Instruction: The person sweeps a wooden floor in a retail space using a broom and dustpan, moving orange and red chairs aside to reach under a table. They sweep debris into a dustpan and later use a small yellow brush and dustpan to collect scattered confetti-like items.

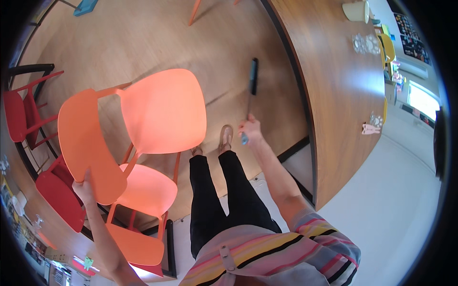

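My left hand (85, 188) is closed on the backrest edge of an orange chair (164, 110), whose seat is turned toward me. My right hand (250, 129) grips a broom (253, 78) by its handle, with the blue handle end showing below my fist. The broom's long head, teal with dark bristles, is out ahead of my feet, over the wooden floor (157, 38). Whether the bristles touch the floor I cannot tell. A second orange chair (148, 188) stands just behind the held one, partly hidden by it.
A long wooden table (334, 95) with dark edging runs along the right, bearing a cream pot (356, 11) and a pink animal-shaped piece (370, 128). Red chairs (16, 114) stand at the left by another table. A blue dustpan-like piece (86, 6) lies far left.
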The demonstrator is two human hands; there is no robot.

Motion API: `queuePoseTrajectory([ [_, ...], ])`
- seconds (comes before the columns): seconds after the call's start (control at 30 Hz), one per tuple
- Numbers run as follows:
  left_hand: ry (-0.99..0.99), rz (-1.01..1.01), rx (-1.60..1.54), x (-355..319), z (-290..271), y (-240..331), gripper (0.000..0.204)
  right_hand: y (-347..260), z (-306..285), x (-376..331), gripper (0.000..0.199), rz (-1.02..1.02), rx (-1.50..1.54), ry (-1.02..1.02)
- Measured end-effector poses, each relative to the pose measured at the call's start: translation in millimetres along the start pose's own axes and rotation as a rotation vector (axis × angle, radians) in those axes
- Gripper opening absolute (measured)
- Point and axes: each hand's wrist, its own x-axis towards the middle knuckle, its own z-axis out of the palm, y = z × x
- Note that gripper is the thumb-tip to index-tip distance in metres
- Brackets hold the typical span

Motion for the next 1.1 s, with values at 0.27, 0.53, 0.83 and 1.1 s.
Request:
queuePoseTrajectory([
  [0.27, -0.065, 0.003, -0.080, -3.7, 9.6, 29.8, 0.024, 7.5, 7.1, -65.6, 0.057, -0.037, -0.175, -0.198],
  [0.53, -0.508, -0.185, -0.260, -21.6, -10.4, 44.2, 0.045, 52.6, -117.2, -186.2, 0.056, -0.303, -0.441, -0.009],
  [0.83, -0.873, -0.134, -0.144, -155.5, 119.2, 176.6, 0.033, 150.8, -268.1, -293.7, 0.058, -0.022, -0.653, 0.400],
  [1.1, -1.015, 0.016, 0.112, -313.6, 238.6, 241.0, 0.029, 336.0, -379.5, -309.1, 0.060, -0.311, -0.652, 0.545],
])
